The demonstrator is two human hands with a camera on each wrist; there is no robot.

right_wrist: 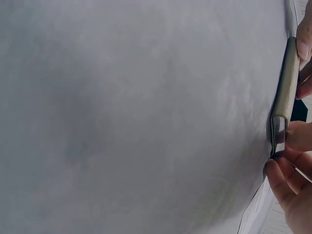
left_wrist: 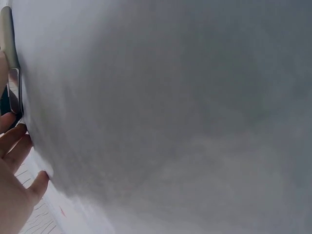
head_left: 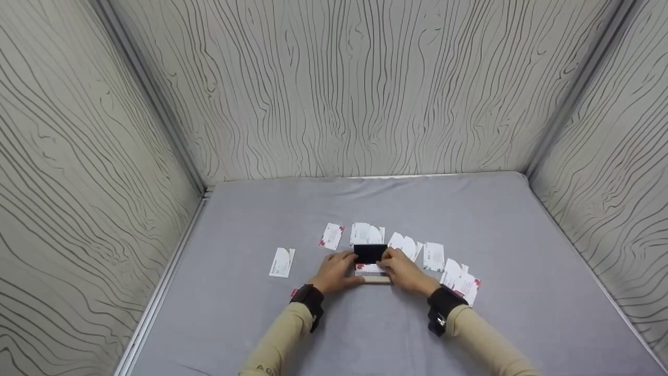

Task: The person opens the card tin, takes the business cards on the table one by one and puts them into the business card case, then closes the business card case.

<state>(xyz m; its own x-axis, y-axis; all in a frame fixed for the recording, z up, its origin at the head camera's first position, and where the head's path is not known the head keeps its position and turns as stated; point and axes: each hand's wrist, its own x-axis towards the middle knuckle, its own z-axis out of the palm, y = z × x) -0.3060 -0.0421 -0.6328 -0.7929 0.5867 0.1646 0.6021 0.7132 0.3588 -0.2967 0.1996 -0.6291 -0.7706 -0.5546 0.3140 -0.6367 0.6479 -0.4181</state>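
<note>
case (head_left: 371, 254) part-hidden by left grip (head_left: 334, 272), right grip (head_left: 408, 272) | leftmost card (head_left: 282, 262): print illegible

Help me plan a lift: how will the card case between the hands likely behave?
The case will probably feel stiff, since its beige edge looks straight and unbent. Its dark panel appears open, so it may swing when moved. The red-and-white card there shows uncovered, so it might slip out if tilted.

A grey-covered table (head_left: 219, 292) bears scattered cards (head_left: 282, 262) (mostly white) and an open case (head_left: 371, 254).
</note>
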